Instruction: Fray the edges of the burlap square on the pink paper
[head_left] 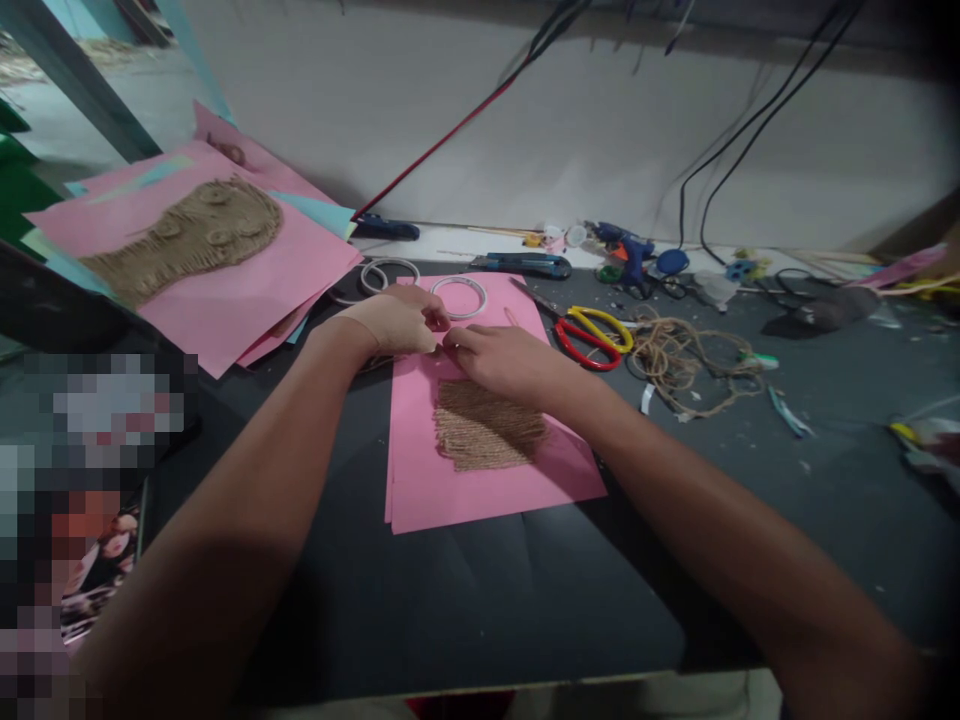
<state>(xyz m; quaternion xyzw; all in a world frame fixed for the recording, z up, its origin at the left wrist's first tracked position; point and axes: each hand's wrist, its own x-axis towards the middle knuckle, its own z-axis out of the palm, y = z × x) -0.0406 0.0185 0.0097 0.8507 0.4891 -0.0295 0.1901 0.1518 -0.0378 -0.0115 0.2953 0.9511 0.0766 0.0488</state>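
My left hand [397, 320] and my right hand [504, 362] meet above a pink paper sheet [480, 498], their fingertips pinched together on a thin strand of jute twine [442, 342]. Just below my right hand, a patch of parallel jute rows [487, 426] lies glued on the sheet. A white ring [458, 297] rests on a second pink sheet [510, 300] beyond my fingers. Several more pale rings [388, 276] lie to the left of it.
To the left, a stack of pink paper [300, 290] carries a larger coiled-jute shape [184, 240]. To the right lie red-and-yellow scissors [589, 336] and loose jute twine [686, 360]. A utility knife [521, 264] and a blue glue gun [631, 255] sit at the back, below black cables [757, 130].
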